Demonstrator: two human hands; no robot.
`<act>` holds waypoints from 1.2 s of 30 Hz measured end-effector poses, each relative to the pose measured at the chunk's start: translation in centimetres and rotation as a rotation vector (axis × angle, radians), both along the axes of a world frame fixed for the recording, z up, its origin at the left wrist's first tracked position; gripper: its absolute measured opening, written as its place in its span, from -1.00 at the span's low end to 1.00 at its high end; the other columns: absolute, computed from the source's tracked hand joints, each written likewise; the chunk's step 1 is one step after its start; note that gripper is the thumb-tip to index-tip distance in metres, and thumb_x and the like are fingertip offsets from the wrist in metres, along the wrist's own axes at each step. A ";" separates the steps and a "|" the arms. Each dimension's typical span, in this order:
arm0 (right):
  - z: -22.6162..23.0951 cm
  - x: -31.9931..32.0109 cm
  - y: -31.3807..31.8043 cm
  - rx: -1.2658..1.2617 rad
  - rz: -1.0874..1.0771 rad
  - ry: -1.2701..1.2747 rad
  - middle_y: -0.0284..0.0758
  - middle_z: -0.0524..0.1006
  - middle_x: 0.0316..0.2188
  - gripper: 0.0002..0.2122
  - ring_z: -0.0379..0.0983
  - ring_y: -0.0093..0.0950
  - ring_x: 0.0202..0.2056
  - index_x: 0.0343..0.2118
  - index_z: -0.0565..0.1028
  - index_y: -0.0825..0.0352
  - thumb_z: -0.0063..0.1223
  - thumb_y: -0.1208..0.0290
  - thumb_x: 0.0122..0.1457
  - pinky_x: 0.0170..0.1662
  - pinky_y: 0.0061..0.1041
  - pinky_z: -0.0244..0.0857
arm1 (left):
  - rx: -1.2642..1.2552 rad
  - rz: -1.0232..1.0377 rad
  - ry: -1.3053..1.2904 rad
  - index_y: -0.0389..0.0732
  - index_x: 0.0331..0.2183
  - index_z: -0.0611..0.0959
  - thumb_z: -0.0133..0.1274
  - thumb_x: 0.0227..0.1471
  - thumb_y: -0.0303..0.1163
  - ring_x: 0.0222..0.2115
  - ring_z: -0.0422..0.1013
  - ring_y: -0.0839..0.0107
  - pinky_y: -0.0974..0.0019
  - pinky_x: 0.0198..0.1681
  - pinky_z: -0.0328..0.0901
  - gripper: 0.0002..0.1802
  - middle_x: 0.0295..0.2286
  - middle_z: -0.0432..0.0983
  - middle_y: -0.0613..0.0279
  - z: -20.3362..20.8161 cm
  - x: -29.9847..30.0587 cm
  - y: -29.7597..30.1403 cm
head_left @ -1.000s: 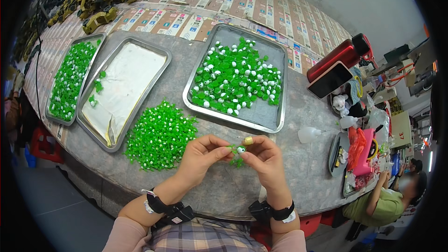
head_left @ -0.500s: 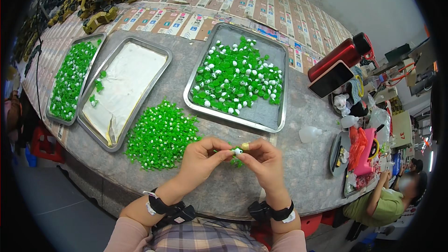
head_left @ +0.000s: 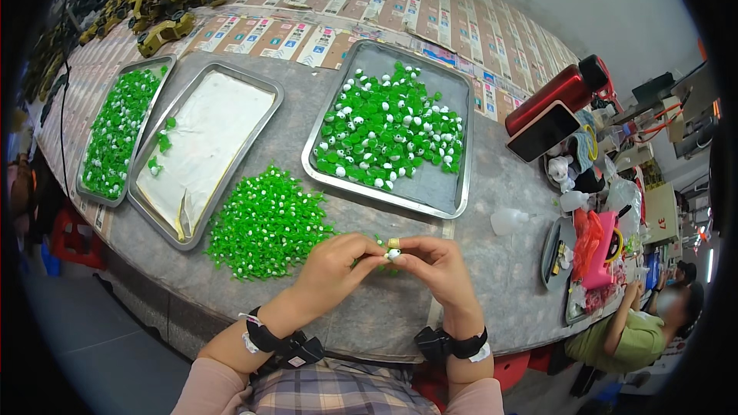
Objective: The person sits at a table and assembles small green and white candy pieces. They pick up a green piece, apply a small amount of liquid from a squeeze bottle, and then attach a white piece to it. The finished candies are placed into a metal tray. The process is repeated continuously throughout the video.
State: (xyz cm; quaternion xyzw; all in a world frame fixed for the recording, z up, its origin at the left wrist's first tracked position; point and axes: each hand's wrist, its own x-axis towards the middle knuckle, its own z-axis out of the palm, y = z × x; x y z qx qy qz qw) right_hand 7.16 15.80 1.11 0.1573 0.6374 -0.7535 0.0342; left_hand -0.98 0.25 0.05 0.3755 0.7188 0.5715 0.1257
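Note:
Above the near edge of the table, my left hand (head_left: 337,265) and my right hand (head_left: 434,265) meet fingertip to fingertip. Pinched between them is a small white ball with a dark spot (head_left: 393,254); whatever green part joins it is mostly hidden by the fingers. Yellow tape wraps a fingertip of the right hand. Beside the left hand lies a loose heap of tiny green pieces with white bits (head_left: 265,223). Farther off, a large metal tray (head_left: 309,155) holds many green pieces with white balls like those in my fingers.
To the left are a paper-lined metal tray (head_left: 211,119) with a few green pieces and a narrower full tray (head_left: 110,201). On the right stand a red bottle (head_left: 550,98), a phone (head_left: 545,130) and a small squeeze bottle (head_left: 507,221). Another person (head_left: 634,334) sits at far right.
Both hands have drawn closer together around the small ball, and the right fingertips have come in over it. The trays and the heap look the same.

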 end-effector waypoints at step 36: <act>1.0 -0.9 -0.4 0.198 -0.131 0.182 -0.42 0.38 -0.54 -0.90 0.31 -0.64 -0.48 -0.45 0.39 0.44 -0.03 0.54 -0.05 -0.37 -0.68 0.18 | 0.311 -0.042 -0.834 -0.28 -0.39 0.39 0.01 -0.18 -0.57 -0.53 0.31 0.60 0.54 -0.46 0.27 -0.79 -0.53 0.34 0.31 -0.5 1.3 1.2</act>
